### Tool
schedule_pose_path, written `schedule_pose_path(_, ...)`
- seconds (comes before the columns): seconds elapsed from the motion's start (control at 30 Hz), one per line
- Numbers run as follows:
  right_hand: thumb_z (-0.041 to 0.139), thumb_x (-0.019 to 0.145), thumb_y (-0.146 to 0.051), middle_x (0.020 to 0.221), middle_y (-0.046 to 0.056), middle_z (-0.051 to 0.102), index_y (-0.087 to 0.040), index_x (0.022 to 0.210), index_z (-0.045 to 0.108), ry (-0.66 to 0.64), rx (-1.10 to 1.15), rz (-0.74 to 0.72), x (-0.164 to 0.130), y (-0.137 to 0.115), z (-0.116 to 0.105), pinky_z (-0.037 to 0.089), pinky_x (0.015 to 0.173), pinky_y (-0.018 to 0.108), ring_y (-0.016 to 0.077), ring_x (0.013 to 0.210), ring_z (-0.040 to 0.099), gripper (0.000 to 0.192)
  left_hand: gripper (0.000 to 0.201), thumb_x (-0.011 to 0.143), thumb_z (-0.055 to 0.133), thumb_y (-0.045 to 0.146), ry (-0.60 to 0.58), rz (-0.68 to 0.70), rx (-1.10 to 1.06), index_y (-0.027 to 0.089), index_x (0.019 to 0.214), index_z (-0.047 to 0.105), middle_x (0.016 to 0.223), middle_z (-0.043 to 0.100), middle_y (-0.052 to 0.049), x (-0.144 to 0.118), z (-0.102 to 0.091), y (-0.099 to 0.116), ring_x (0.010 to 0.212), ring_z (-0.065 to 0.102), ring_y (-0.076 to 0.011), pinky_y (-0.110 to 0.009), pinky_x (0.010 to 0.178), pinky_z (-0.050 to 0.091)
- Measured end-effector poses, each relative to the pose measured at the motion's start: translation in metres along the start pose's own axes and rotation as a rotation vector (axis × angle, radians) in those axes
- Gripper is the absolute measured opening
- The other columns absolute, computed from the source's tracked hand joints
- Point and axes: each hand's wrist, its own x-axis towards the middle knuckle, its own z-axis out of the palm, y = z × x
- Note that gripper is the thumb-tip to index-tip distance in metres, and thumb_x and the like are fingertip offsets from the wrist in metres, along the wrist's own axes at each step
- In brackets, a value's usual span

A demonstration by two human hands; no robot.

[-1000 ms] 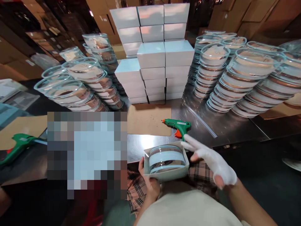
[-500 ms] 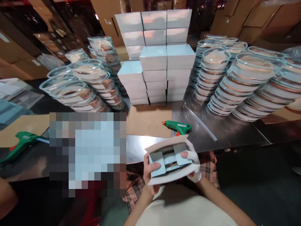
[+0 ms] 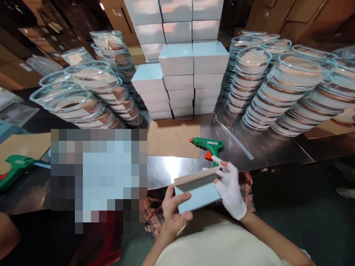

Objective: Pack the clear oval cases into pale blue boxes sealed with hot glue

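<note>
A small pale blue cardboard box (image 3: 201,196) is held low in front of my body, just off the metal table's front edge. Its near flap is folded over, while the far flap stands raised with its brownish inner side showing. My left hand (image 3: 175,210) grips the box's left end, fingers and thumb closed around it. At the right end, my right hand (image 3: 231,189), in a white glove, has its thumb against the box and its fingers at the raised flap. Beyond that hand lies a green hot glue gun (image 3: 212,144) with an orange nozzle and trigger.
A brown cardboard sheet (image 3: 174,140) lies on the metal table (image 3: 166,173). White boxes (image 3: 177,59) are stacked behind it, flanked by stacks of round clear-rimmed containers (image 3: 260,103). Another green glue gun (image 3: 18,168) is at far left, beside a blurred-out area.
The near flap has folded down over the small end flaps and the box's opening. My right hand has shifted up to the far flap. The view has tilted down slightly.
</note>
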Motion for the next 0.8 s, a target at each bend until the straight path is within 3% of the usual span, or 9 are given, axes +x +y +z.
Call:
schedule_pose_path(0.07, 0.052, 0.097, -0.04, 0.132, 0.016, 0.067, -0.023, 0.122, 0.059, 0.041, -0.323, 0.031, 0.021, 0.017, -0.012, 0.053, 0.104, 0.048, 0.0284, 0.115, 0.069, 0.03, 0.049, 0.093, 0.059, 0.07, 0.048, -0.16, 0.022, 0.026, 0.096, 0.08, 0.1, 0.073, -0.008, -0.006, 0.009, -0.011, 0.092, 0.069, -0.0255, -0.035, 0.079, 0.056)
schedule_pose_path(0.13, 0.055, 0.094, -0.045, 0.116, 0.017, 0.072, -0.02, 0.104, 0.067, 0.054, -0.646, 0.172, 0.05, 0.028, -0.022, 0.049, 0.106, 0.052, 0.0342, 0.115, 0.068, 0.03, 0.051, 0.094, 0.057, 0.071, 0.085, -0.325, 0.012, 0.024, 0.092, 0.079, 0.092, 0.072, -0.007, -0.009, 0.019, -0.019, 0.091, 0.069, -0.0253, -0.035, 0.081, 0.054)
schedule_pose_path(0.23, 0.076, 0.078, -0.045, 0.105, 0.018, 0.074, -0.018, 0.092, 0.069, -0.041, -0.809, 0.462, 0.092, 0.033, -0.025, 0.05, 0.097, 0.049, 0.0393, 0.11, 0.069, 0.032, 0.055, 0.095, 0.053, 0.072, 0.082, -0.471, -0.031, 0.022, 0.091, 0.076, 0.09, 0.07, -0.006, -0.003, 0.026, -0.023, 0.087, 0.066, -0.0237, -0.033, 0.08, 0.053)
schedule_pose_path(0.33, 0.086, 0.062, -0.031, 0.081, 0.012, 0.073, -0.018, 0.075, 0.065, -0.075, -0.694, 0.557, 0.12, 0.037, -0.024, 0.052, 0.082, 0.037, 0.0346, 0.096, 0.071, 0.028, 0.054, 0.094, 0.054, 0.072, 0.02, -0.496, -0.051, 0.022, 0.094, 0.073, 0.093, 0.069, -0.006, 0.009, 0.024, -0.019, 0.089, 0.065, -0.0242, -0.033, 0.08, 0.052)
schedule_pose_path(0.47, 0.077, 0.069, -0.034, 0.058, 0.006, 0.065, -0.02, 0.062, 0.057, -0.073, -0.413, 0.597, 0.128, 0.039, -0.029, 0.051, 0.058, 0.03, 0.0223, 0.062, 0.066, 0.025, 0.045, 0.092, 0.06, 0.064, -0.033, -0.453, -0.074, 0.022, 0.107, 0.067, 0.103, 0.066, -0.008, 0.017, 0.018, -0.014, 0.099, 0.064, -0.0258, -0.036, 0.088, 0.052)
schedule_pose_path(0.57, 0.07, 0.073, -0.043, 0.067, 0.006, 0.07, -0.02, 0.075, 0.056, 0.002, -0.24, 0.542, 0.114, 0.03, -0.031, 0.052, 0.054, 0.029, 0.0178, 0.057, 0.063, 0.026, 0.037, 0.094, 0.062, 0.054, -0.1, -0.438, -0.116, 0.024, 0.116, 0.064, 0.113, 0.064, -0.008, 0.016, 0.013, -0.012, 0.108, 0.063, -0.0258, -0.038, 0.097, 0.051)
schedule_pose_path(0.7, 0.073, 0.072, -0.051, 0.074, 0.002, 0.07, -0.022, 0.087, 0.058, 0.124, -0.024, 0.333, 0.078, 0.005, -0.031, 0.051, 0.055, 0.027, 0.0141, 0.058, 0.059, 0.036, 0.033, 0.093, 0.069, 0.046, -0.139, -0.43, -0.101, 0.025, 0.118, 0.067, 0.116, 0.066, -0.008, 0.022, 0.01, -0.003, 0.113, 0.063, -0.0263, -0.037, 0.098, 0.05)
schedule_pose_path(0.8, 0.075, 0.08, -0.047, 0.065, -0.001, 0.065, -0.022, 0.095, 0.067, 0.057, 0.081, 0.237, 0.047, -0.014, -0.032, 0.047, 0.051, 0.028, 0.0142, 0.052, 0.053, 0.03, 0.029, 0.091, 0.073, 0.044, -0.076, -0.394, -0.039, 0.025, 0.113, 0.071, 0.11, 0.068, -0.006, 0.032, 0.013, 0.006, 0.106, 0.065, -0.025, -0.036, 0.093, 0.05)
